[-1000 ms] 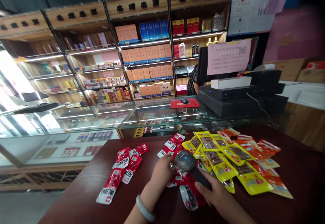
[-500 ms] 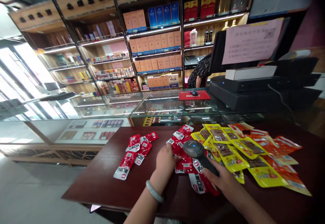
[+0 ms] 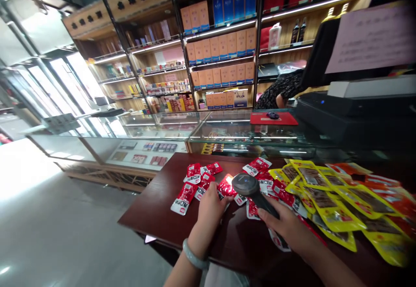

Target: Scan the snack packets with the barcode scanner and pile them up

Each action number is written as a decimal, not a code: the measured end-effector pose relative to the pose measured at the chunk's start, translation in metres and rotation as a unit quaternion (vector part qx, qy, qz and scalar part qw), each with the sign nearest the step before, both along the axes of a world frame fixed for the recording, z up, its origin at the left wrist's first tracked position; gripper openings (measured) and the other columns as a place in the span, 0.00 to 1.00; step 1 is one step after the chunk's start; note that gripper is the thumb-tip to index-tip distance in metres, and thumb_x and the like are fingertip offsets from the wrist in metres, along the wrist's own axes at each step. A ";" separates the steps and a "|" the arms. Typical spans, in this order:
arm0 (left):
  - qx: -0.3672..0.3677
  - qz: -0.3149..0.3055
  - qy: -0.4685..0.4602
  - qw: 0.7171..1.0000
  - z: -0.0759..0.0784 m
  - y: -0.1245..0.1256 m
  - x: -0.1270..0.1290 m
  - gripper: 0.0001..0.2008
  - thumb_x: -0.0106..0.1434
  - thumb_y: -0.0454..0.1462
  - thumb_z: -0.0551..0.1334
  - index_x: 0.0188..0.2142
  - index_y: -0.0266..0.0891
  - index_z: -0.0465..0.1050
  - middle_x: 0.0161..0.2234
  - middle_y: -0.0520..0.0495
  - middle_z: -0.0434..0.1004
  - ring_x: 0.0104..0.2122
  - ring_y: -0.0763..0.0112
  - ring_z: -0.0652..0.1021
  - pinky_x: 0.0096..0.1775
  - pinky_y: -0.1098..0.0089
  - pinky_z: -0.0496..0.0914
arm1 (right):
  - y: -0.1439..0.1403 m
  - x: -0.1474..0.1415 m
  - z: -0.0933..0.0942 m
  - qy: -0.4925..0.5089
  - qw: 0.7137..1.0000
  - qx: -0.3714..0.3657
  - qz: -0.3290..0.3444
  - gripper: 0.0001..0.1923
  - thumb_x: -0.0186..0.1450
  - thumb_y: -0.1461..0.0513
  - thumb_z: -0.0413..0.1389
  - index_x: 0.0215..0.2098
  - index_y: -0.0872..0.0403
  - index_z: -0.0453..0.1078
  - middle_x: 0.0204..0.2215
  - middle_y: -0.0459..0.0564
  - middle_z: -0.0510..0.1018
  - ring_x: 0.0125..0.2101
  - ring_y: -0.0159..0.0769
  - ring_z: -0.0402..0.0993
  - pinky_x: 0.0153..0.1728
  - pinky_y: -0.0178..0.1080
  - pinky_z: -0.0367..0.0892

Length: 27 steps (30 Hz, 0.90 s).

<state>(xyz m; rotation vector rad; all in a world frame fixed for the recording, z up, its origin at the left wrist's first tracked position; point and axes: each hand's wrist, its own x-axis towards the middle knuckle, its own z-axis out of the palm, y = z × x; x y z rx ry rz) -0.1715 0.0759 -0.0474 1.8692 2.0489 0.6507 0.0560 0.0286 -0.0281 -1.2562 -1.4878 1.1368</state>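
My right hand (image 3: 282, 223) is wrapped round the dark handle of a barcode scanner (image 3: 247, 184). Its head points at a small red-and-white snack packet (image 3: 226, 184), where a bright patch of light falls. My left hand (image 3: 210, 209), a pale bangle at its wrist, pinches that packet by its near edge, fingertips partly hidden. Left of it lies a small group of similar red packets (image 3: 184, 197). More red packets (image 3: 258, 165) lie loosely under and beyond the scanner, some partly covered by my right hand.
Yellow packets (image 3: 328, 209) and orange packets (image 3: 394, 198) heap on the right of the dark wooden table (image 3: 156, 209). Behind stand a glass display counter (image 3: 227, 126), a red mouse mat (image 3: 282, 119) and a monitor (image 3: 320, 53). A person's patterned sleeve (image 3: 281, 89) shows beyond.
The view has turned left. My left hand has drawn a red packet leftward from the pile, and the scanner has followed over it; its light now shows on the packet.
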 end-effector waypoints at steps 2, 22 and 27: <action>0.006 0.019 -0.006 1.000 0.000 -0.003 -0.013 0.24 0.59 0.47 0.66 0.49 0.39 0.63 0.46 0.40 0.78 0.49 0.57 0.77 0.44 0.67 0.65 | 0.005 -0.013 0.003 0.001 0.999 -0.025 0.031 0.28 0.63 0.46 0.58 0.56 0.52 0.73 0.37 0.51 0.85 0.42 0.49 0.80 0.46 0.45 0.73; 0.009 0.212 0.007 0.977 -0.012 -0.004 -0.141 0.26 0.63 0.54 0.57 0.50 0.37 0.64 0.46 0.36 0.77 0.47 0.51 0.78 0.43 0.62 0.68 | 0.018 -0.063 -0.001 -0.026 0.992 -0.017 0.123 0.25 0.64 0.49 0.59 0.55 0.52 0.73 0.50 0.53 0.82 0.52 0.53 0.75 0.53 0.46 0.67; -0.019 0.242 0.091 0.966 -0.017 -0.001 -0.151 0.32 0.62 0.55 0.56 0.56 0.34 0.64 0.53 0.32 0.72 0.55 0.46 0.72 0.52 0.56 0.65 | 0.015 -0.071 0.001 -0.037 0.987 -0.015 0.156 0.23 0.65 0.53 0.58 0.55 0.52 0.73 0.47 0.51 0.83 0.48 0.52 0.77 0.50 0.47 0.70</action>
